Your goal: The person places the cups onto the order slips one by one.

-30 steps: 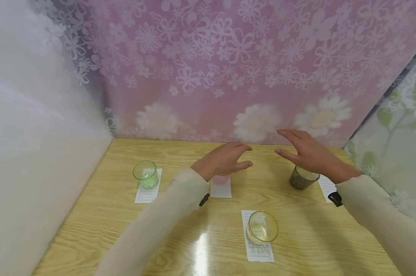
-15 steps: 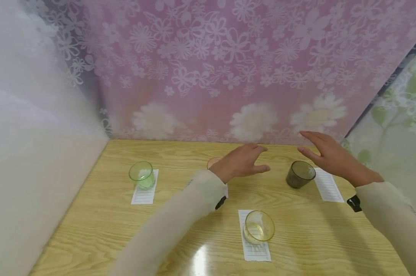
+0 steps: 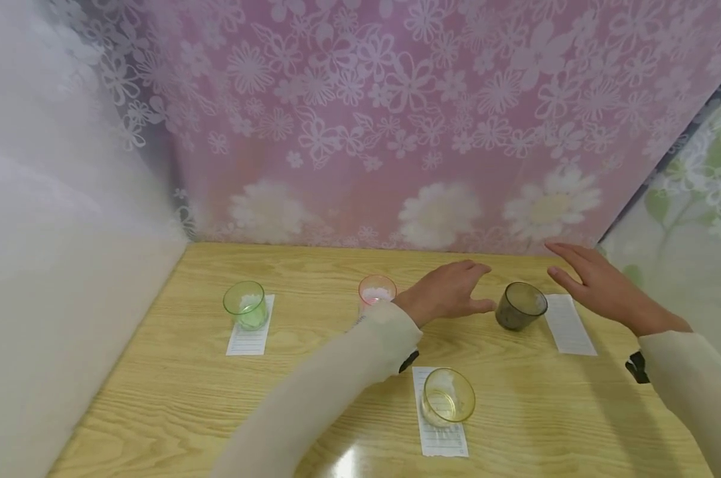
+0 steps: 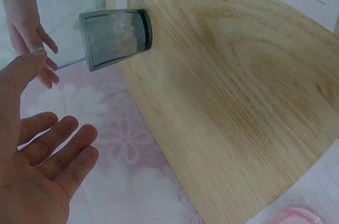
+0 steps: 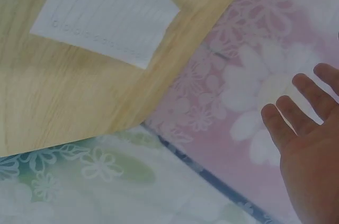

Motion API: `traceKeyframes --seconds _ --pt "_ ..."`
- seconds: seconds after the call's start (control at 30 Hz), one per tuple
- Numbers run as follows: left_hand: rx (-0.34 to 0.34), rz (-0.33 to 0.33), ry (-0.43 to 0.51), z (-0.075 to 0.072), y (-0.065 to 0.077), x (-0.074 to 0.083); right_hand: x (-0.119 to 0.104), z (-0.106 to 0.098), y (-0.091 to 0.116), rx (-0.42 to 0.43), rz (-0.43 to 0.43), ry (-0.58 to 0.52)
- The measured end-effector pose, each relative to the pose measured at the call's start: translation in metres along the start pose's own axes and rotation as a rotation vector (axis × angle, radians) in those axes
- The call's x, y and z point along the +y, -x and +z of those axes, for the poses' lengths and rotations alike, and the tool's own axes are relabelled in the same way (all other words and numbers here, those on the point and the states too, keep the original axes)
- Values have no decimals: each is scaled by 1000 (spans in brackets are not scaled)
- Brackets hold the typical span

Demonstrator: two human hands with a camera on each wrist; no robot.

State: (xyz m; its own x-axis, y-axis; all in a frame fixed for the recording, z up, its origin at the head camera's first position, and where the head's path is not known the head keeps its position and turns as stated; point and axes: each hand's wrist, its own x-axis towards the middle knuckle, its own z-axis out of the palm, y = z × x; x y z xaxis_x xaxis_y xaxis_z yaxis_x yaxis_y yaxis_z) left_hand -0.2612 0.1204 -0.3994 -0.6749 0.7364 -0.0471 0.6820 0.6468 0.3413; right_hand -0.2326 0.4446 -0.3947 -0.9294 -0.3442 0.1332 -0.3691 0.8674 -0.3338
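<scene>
A dark grey glass stands upright at the right of the wooden table, beside a lined paper slip. Just left of it hovers my left hand, fingers apart from the thumb and holding nothing. In the left wrist view its palm faces the grey glass, with a gap between them. My right hand is above and right of the glass, beyond the slip, also holding nothing. The right wrist view shows its spread, relaxed fingers and the slip's torn edge.
A green glass stands on a slip at the left. A pink glass is partly hidden behind my left forearm. In front, a yellow glass stands on another slip. Flowered cloth closes off the back and sides.
Both hands have moved right, and the left hand is now close beside the grey glass. The pink glass and the right slip have come into fuller view.
</scene>
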Motion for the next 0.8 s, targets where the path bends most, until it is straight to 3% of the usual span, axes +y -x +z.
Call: traceKeyframes --seconds 0.43,0.67,0.8 --pt "-50 -29 7 7 -18 13 49 18 26 -72 -26 -53" --pt "-86 -4 -44 14 -26 25 73 40 54 -41 -45 -46" --pt "-81 1 -57 18 -32 28 82 50 60 -28 -83 -10"
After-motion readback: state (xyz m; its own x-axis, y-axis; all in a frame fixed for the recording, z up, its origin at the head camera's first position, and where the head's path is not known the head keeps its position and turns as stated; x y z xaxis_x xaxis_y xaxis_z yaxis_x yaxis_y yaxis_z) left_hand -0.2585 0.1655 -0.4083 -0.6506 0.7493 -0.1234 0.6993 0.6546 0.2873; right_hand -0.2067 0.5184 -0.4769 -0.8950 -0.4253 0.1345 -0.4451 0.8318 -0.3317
